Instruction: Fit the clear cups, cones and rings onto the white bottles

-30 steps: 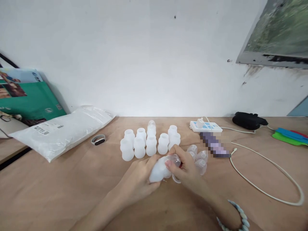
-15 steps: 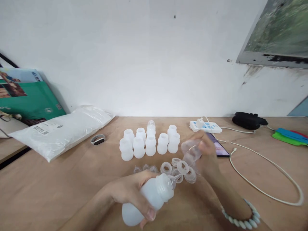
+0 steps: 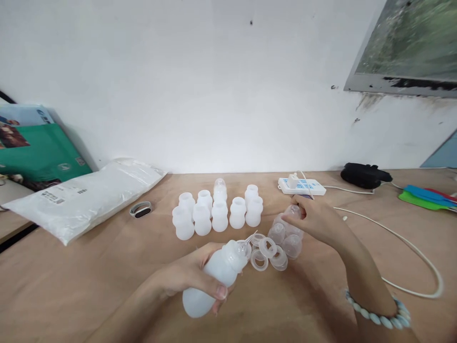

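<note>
A white baby bottle (image 3: 210,281) lies tilted in my left hand (image 3: 193,274), whose fingers and thumb are closed round its body. On its neck is a ring with a clear teat (image 3: 246,245), ending in a thin tip pointing up and right. My right hand (image 3: 314,219) reaches over a cluster of clear domed caps (image 3: 293,245), thumb and fingers closed on a clear bottle cap (image 3: 294,210); its far side is hidden. Several translucent rings (image 3: 259,259) lie between the bottle and the caps.
Several open white bottles (image 3: 202,219) stand in rows behind, one with a clear dome (image 3: 220,186). A white plastic package (image 3: 89,190) and a wristband (image 3: 140,209) lie left. Rightwards are a power strip (image 3: 307,186), a white cable (image 3: 403,238), a black case (image 3: 366,175) and coloured pieces (image 3: 428,196).
My right hand has shifted right and turned over the domed caps, showing more of them. My left hand keeps the bottle and has moved it slightly up and left. The view has swung slightly right.
</note>
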`<state>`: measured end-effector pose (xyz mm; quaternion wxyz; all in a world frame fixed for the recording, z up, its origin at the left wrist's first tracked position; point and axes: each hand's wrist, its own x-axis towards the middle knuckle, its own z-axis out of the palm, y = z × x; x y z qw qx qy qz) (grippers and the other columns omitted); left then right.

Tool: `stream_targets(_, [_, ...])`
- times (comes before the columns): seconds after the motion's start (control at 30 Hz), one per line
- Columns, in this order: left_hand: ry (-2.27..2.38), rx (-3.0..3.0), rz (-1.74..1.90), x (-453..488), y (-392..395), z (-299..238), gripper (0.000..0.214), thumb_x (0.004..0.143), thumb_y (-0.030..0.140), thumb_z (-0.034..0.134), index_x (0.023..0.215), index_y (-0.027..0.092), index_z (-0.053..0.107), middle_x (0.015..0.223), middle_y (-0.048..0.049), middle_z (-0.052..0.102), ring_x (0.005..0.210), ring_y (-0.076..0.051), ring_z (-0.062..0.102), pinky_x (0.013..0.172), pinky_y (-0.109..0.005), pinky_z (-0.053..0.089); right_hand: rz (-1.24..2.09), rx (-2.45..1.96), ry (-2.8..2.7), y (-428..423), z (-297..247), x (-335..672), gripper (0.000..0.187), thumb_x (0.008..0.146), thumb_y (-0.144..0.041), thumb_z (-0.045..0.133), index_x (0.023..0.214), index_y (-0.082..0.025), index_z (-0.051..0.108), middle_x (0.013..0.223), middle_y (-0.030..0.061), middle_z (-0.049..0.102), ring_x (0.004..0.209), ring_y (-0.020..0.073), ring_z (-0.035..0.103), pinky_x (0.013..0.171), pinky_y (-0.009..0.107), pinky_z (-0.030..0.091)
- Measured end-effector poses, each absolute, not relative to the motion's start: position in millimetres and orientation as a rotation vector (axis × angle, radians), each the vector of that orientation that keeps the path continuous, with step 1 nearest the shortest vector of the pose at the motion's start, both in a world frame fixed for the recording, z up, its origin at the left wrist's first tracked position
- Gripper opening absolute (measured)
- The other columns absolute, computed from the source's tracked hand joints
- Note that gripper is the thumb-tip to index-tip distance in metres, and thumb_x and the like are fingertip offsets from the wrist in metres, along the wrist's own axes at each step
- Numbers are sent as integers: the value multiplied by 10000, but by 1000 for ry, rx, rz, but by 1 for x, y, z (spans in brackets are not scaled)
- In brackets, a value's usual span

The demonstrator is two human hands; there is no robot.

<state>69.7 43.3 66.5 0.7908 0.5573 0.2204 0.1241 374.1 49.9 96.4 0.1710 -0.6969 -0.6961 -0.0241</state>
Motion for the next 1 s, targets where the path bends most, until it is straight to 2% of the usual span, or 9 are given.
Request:
stream_targets(0.2, [496, 1224, 311, 72, 41, 71, 421, 619, 274, 797, 964, 174, 577, 651, 50, 625, 471, -89, 548, 465, -206, 479, -3, -1989, -2054, 49, 95, 367, 224, 810, -436, 599, 765, -233, 517, 632, 3, 615, 595, 211, 566, 542, 284, 264])
stream_targets(0.37, [529, 1243, 282, 72, 42, 73, 438, 608, 279, 807, 960, 168, 570, 660, 40, 627, 511, -104, 576, 491, -217, 496, 89, -1925, -2039, 51, 93, 361, 197, 774, -386, 653, 854, -233, 557, 598, -33, 581, 557, 187, 538, 557, 281, 277])
stream_targets(0.53, [574, 1257, 303, 72, 41, 72, 480, 625, 278, 830, 1012, 180, 564, 717, 46, 616, 579, -107, 568, 524, -224, 510, 195, -1734, -1891, 54, 89, 357, 290, 879, -499, 577, 808, -218, 563, 612, -19, 565, 581, 180, 521, 548, 295, 316])
stream_targets(0.67, [608, 1329, 317, 74, 41, 71, 437, 692, 259, 806, 1049, 185, 565, 736, 55, 601, 601, -96, 558, 563, -221, 504, 755, -1289, -1864, 47, 83, 330, 380, 951, -550, 456, 920, -201, 603, 635, -30, 542, 570, 145, 506, 530, 268, 365])
stream_targets(0.77, [599, 1364, 332, 78, 40, 72, 402, 699, 239, 787, 1037, 185, 576, 792, 49, 589, 616, -91, 554, 557, -213, 485, 1263, -948, -1955, 37, 77, 303, 497, 834, -647, 604, 1051, -200, 600, 693, -32, 568, 608, 136, 520, 544, 249, 389])
stream_targets(0.83, [624, 1387, 357, 82, 38, 72, 359, 693, 238, 782, 992, 177, 593, 811, 43, 574, 637, -97, 546, 567, -223, 489, 1286, -928, -1923, 31, 71, 287, 508, 735, -608, 736, 1007, -201, 602, 714, -39, 563, 622, 125, 495, 549, 237, 374])
stream_targets(0.87, [658, 1402, 363, 83, 37, 73, 343, 694, 245, 779, 977, 174, 599, 805, 42, 570, 639, -101, 544, 570, -230, 491, 1234, -967, -1879, 29, 69, 281, 459, 727, -564, 760, 952, -199, 595, 684, -50, 538, 598, 114, 466, 532, 228, 351])
stream_targets(1.0, [776, 1445, 336, 83, 32, 73, 311, 683, 233, 754, 946, 173, 600, 718, 49, 583, 585, -107, 552, 520, -222, 461, 1138, -988, -1753, 22, 62, 267, 283, 777, -415, 713, 805, -204, 526, 594, -74, 461, 532, 96, 390, 485, 217, 294])
